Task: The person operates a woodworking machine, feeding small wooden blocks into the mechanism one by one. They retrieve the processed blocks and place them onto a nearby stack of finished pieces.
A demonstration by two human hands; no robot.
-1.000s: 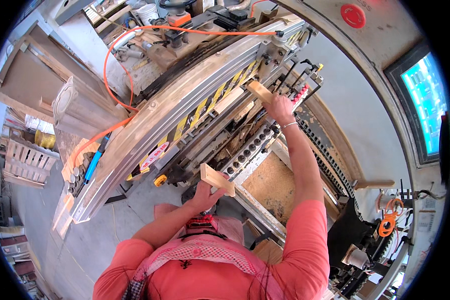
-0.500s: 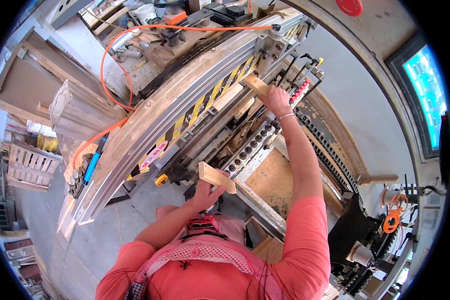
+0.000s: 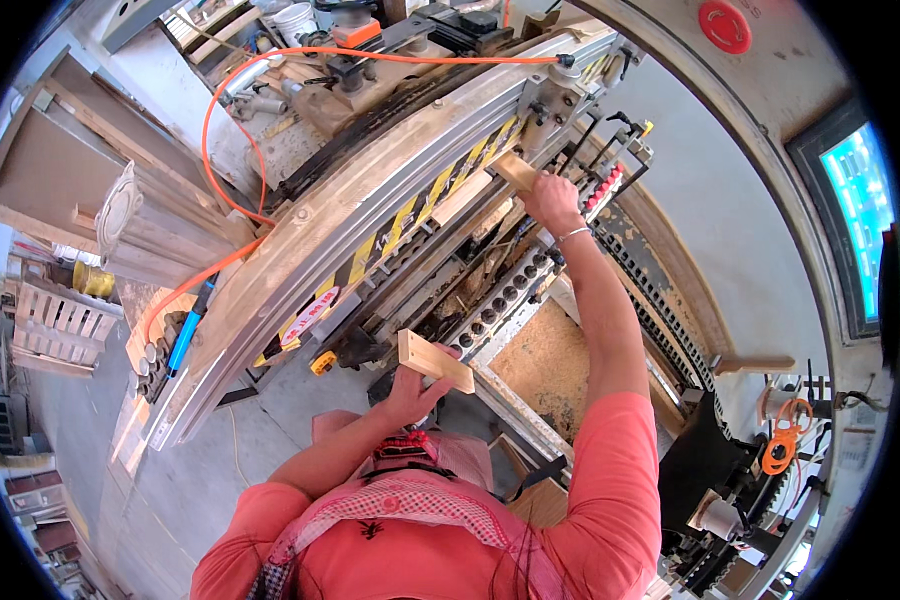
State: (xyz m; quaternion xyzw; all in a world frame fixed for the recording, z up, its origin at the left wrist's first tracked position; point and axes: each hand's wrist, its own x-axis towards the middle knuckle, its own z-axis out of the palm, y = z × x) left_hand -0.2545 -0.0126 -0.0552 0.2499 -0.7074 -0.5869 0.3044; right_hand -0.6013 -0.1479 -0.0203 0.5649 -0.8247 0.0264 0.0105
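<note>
In front of my body, my left hand (image 3: 408, 398) is closed around a short, pale wooden block (image 3: 434, 361), with a small hole near one end. My right arm reaches forward over the machine. At its end my right hand (image 3: 554, 203) grips a second wooden block (image 3: 514, 171), whose far end is by the yellow-and-black striped rail (image 3: 390, 236). Just left of that block, another pale wooden piece (image 3: 462, 198) lies along the machine bed. A row of round black fittings (image 3: 498, 304) runs between my two hands.
A long metal beam (image 3: 320, 225) curves across the machine, with an orange hose (image 3: 205, 130) looping over it. On the right are a lit screen (image 3: 855, 215), a red stop button (image 3: 724, 26) and a black toothed chain (image 3: 660, 330). A wooden panel (image 3: 540, 360) lies below my right arm.
The view has shifted slightly. Both hands keep hold of their wooden blocks, in nearly the same places.
</note>
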